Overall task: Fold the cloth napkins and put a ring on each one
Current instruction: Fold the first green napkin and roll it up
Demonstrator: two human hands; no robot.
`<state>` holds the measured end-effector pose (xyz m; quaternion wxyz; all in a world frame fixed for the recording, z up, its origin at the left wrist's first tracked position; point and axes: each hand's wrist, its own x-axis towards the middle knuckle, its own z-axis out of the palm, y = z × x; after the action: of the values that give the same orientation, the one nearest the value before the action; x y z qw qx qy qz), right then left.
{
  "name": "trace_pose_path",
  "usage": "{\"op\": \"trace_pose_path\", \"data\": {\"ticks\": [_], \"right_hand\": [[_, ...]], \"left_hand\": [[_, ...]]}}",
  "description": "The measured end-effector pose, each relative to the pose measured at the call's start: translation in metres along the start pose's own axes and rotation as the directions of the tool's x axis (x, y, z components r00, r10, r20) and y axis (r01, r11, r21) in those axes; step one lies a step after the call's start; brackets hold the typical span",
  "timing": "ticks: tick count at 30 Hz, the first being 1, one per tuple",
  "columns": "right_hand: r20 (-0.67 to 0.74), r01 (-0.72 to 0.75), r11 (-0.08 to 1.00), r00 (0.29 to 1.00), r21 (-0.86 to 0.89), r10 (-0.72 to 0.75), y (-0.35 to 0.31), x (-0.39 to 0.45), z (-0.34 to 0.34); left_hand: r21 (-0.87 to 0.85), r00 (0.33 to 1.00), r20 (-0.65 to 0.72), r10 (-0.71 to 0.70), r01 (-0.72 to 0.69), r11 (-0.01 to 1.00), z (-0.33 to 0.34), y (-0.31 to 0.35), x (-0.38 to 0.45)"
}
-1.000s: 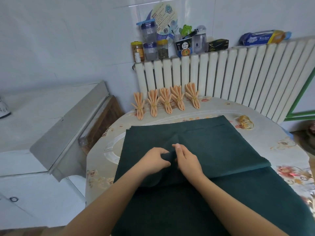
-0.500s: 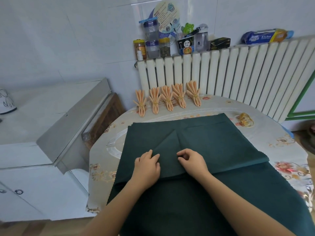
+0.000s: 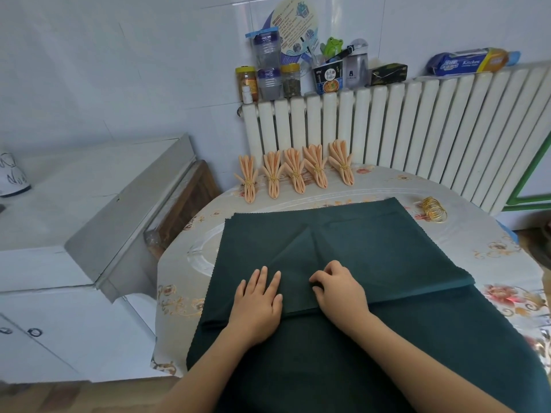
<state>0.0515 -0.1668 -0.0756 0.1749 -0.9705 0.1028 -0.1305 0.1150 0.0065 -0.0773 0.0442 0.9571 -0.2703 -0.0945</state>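
Already five peach napkins (image 3: 295, 171) lie finished in a row at the far edge of the tabletop (image 3: 447, 234), each pleated into a fan and cinched at the waist by a gold ring, just in front of the white ribbed radiator (image 3: 417, 132). A loose cluster of thin gold wire rings (image 3: 434, 208) waits on the far right, near the green napkin's far right corner but not touching it. The work now in hand is a dark green napkin (image 3: 372, 242), a matte woven square with pinked zigzag edges, lying on top of more green cloth (image 3: 328, 368) that spreads toward the person. Its near left portion is turned in as a flap with a diagonal crease that meets a straight centre fold. The left hand (image 3: 258, 302) lies flat on that flap, fingers straight and together, pressing it down and grasping nothing. The right hand (image 3: 340, 290) rests just beside it with fingers curled, its grip apparently pinching the cloth at the fold line, though the fingertips are partly tucked under. Judged from this, the green napkin is only at an early fold, with pleating and ringing to come. The tabletop wears a glossy plastic cover printed with flowers and gold scrolls.
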Motion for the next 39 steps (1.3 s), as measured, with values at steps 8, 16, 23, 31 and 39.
{"op": "trace_pose_path", "data": {"ticks": [8, 16, 23, 31, 39], "right_hand": [[-0.131, 0.071, 0.978, 0.986, -0.197, -0.098, 0.026, -0.026, 0.008], [-0.066, 0.067, 0.985, 0.995, -0.159, -0.078, 0.025, -0.025, 0.003], [0.197, 0.163, 0.987, 0.968, -0.006, -0.158, 0.037, 0.004, -0.024], [0.149, -0.23, 0.967, 0.958, -0.107, 0.245, 0.126, 0.119, -0.042], [0.29, -0.25, 0.918, 0.894, -0.308, 0.341, 0.165, 0.176, -0.063]], "left_hand": [[-0.076, 0.997, 0.065, 0.049, -0.044, 0.996, -0.018, 0.023, 0.03], [-0.033, 0.994, -0.003, 0.108, -0.108, 0.994, -0.015, 0.062, 0.115], [-0.027, 0.994, -0.076, 0.081, -0.083, 0.996, -0.005, 0.063, 0.124], [-0.042, 0.99, -0.126, 0.066, -0.072, 0.997, 0.002, 0.061, 0.125], [-0.061, 0.986, -0.156, 0.065, -0.075, 0.995, 0.001, 0.063, 0.127]]}}
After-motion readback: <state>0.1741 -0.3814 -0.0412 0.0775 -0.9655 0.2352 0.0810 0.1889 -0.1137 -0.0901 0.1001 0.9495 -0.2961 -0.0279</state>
